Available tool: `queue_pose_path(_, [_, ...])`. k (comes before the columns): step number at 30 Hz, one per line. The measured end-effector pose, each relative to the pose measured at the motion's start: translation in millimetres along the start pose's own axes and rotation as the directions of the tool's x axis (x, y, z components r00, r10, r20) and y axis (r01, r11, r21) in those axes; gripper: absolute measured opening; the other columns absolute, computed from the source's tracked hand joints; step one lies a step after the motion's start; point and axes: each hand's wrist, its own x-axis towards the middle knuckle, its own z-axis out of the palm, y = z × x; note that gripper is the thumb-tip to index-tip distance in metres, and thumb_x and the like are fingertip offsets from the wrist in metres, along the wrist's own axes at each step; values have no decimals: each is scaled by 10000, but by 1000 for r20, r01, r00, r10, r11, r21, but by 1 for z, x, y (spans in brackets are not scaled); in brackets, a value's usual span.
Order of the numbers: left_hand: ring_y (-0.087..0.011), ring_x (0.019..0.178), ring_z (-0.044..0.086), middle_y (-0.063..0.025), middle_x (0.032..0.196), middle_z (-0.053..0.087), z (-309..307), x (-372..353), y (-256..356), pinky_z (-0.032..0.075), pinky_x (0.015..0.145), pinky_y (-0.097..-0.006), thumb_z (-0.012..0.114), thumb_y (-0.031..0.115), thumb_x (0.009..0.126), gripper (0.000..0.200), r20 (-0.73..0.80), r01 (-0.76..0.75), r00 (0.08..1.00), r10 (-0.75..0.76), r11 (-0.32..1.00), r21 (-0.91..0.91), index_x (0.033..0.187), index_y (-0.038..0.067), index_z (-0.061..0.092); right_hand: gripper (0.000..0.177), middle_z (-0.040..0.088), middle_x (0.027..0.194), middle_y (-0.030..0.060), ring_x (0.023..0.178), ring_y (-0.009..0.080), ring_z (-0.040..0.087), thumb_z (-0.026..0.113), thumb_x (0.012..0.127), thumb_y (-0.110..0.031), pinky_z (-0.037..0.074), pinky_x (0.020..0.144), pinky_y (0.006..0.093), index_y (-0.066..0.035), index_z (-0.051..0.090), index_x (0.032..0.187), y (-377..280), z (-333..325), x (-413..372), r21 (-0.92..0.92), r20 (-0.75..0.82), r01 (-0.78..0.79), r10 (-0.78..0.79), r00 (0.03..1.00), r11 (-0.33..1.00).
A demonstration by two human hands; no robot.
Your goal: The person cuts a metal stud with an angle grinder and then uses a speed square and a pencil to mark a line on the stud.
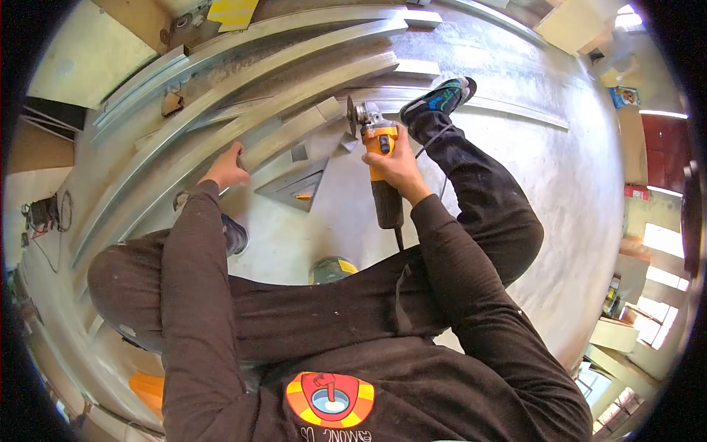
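My right hand (398,163) is wrapped round the yellow and black body of an angle grinder (380,140). The grinder's disc (351,114) stands upright at the far end of a short metal channel (291,132). At the near end of that channel, my left hand (227,169) is closed on the metal, thumb and fingers on either side. Between the hands, a triangular set square (291,186) lies on the floor with a small orange pencil-like piece (303,197) on it. The grinder's cord runs from its rear towards my legs.
Several long metal channels (294,77) lie side by side beyond my hands. My shoe (440,99) rests right of the disc, with a cord (434,140) by my shin. A round container (333,269) with a yellow label stands by my leg. Boxes (96,55) line the far left.
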Motion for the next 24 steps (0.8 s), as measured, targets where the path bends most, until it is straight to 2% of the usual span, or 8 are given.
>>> queue_pose_path(4, [-306, 918, 641, -162, 945, 651, 4, 13, -17, 488, 837, -361, 753, 138, 573, 647, -70, -53, 996, 56, 998, 34, 1166, 54, 508, 936, 648, 1132, 262, 1037, 391, 668, 796, 671, -271, 535, 886, 427, -58, 312, 1444, -3, -6, 2, -194, 2, -10, 11, 1000, 981])
queue_pose_path(9, [-272, 811, 586, -116, 839, 627, -10, 18, -21, 473, 756, -364, 727, 115, 592, 388, -64, -34, 998, 25, 990, -139, 940, 31, 578, 941, 664, 1126, 281, 1055, 434, 659, 776, 663, -271, 530, 895, 453, -62, 331, 1466, -6, -10, 5, -318, 25, -2, 11, 1000, 948])
queue_pose_path(11, [-266, 788, 570, -114, 815, 617, -13, 15, -19, 466, 735, -367, 720, 103, 593, 353, -45, -49, 998, 44, 994, -96, 903, 33, 568, 935, 667, 1127, 284, 1061, 449, 653, 767, 665, -265, 527, 899, 463, -68, 338, 1473, -20, -16, 1, -387, 38, -23, 41, 998, 922])
queue_pose_path(13, [-260, 766, 554, -113, 792, 608, -15, 7, -15, 460, 713, -371, 714, 91, 594, 319, -26, -62, 998, 60, 997, -52, 867, 35, 558, 933, 665, 1147, 284, 1043, 419, 667, 762, 681, -252, 528, 906, 450, -86, 346, 1499, -31, -24, -1, -555, 88, 50, -1, 996, 830])
queue_pose_path(16, [-256, 758, 549, -107, 772, 591, -11, -3, -16, 452, 690, -369, 703, 71, 576, 301, -84, -51, 995, 49, 998, -32, 833, 45, 549, 900, 673, 1106, 289, 1016, 448, 660, 727, 692, -242, 528, 885, 475, -135, 352, 1503, -42, -29, -1, -680, 134, 119, -38, 990, 724])
queue_pose_path(19, [-255, 763, 552, -113, 776, 592, -12, -7, -23, 452, 689, -365, 690, 48, 552, 301, -80, -60, 995, 56, 997, -47, 819, 47, 551, 891, 683, 1020, 258, 959, 446, 666, 728, 695, -232, 533, 829, 504, -169, 351, 1500, -34, -27, 1, -707, 154, 152, -60, 986, 691])
queue_pose_path(22, [-261, 771, 557, -114, 782, 598, -16, -10, -23, 455, 693, -360, 685, 37, 533, 314, -63, -20, 998, 16, 999, -51, 823, 44, 563, 885, 682, 1040, 257, 968, 445, 665, 728, 700, -237, 534, 835, 503, -178, 356, 1500, -26, -23, 6, -716, 184, 165, -45, 982, 678])
queue_pose_path(24, [-262, 771, 558, -117, 790, 607, -15, -14, -25, 459, 690, -365, 683, 33, 519, 330, 28, 50, 998, -48, 995, -87, 831, 41, 573, 902, 687, 1031, 257, 967, 443, 669, 729, 689, -236, 534, 837, 492, -182, 350, 1505, -24, -22, 6, -717, 184, 162, -39, 982, 678])
